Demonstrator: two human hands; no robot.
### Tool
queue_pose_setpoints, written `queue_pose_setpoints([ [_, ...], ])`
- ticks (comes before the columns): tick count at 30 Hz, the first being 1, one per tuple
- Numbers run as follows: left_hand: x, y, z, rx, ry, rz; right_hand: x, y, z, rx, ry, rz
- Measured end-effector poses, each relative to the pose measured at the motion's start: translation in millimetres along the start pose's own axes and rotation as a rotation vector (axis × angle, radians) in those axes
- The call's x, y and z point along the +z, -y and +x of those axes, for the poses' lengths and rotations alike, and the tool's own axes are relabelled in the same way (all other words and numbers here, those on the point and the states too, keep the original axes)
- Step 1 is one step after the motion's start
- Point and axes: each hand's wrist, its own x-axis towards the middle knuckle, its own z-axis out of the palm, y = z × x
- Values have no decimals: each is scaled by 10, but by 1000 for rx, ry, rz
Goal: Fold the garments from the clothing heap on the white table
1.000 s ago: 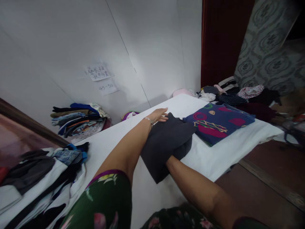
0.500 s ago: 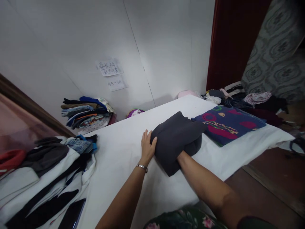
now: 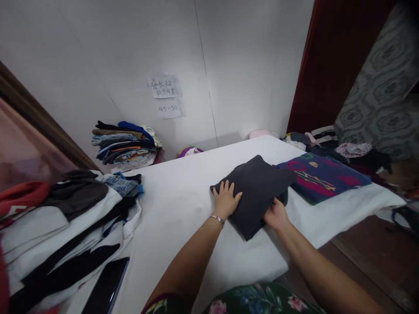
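A dark grey garment (image 3: 258,187), folded into a thick bundle, lies on the white-covered table (image 3: 176,196). My left hand (image 3: 227,199) rests flat on its left part with the fingers spread. At the lower right edge of the garment, my right hand (image 3: 276,214) grips the cloth, its fingers partly hidden in the fold. A folded navy garment with magenta and green patterns (image 3: 327,176) lies just to the right, touching or nearly touching the grey bundle.
Loose clothes (image 3: 85,200) are heaped on the left, with a dark phone (image 3: 106,285) in front. A stack of folded clothes (image 3: 126,141) stands by the wall. More clothes (image 3: 356,150) lie at the far right. Paper notes (image 3: 166,86) hang on the wall.
My right hand has drawn out from under the grey garment and now holds its edge. My left hand has moved from the garment's left edge onto its top. The camera view has shifted.
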Motion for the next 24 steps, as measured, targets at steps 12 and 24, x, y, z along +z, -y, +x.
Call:
queue_pose_setpoints([
  [12, -312, 510, 875, -331, 111, -410, -124, 118, -233, 336, -51, 66],
  [24, -164, 600, 979, -421, 108, -732, -374, 71, -163, 326, -169, 131],
])
